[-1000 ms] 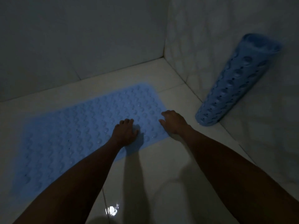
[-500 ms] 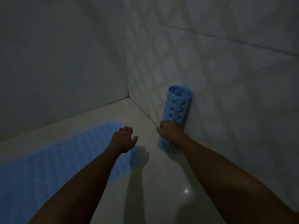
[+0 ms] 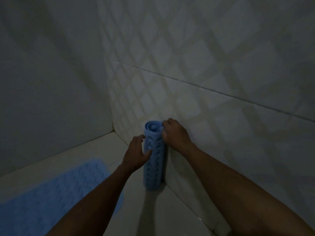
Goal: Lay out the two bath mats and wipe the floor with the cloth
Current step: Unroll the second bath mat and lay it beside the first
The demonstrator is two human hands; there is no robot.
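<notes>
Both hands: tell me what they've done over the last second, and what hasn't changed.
Both left the flat mat. The right hand moved to the rolled mat and now grips its top edge; the left hand came onto its side. The roll stays upright against the wall; the flat mat stays spread.

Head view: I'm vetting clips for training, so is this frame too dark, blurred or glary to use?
Head view: dim with a blue-grey cast; rolled mat, left hand and right hand stay readable; flat mat looks soft; one tiny glint on the floor; wide-angle bends wall lines.
</notes>
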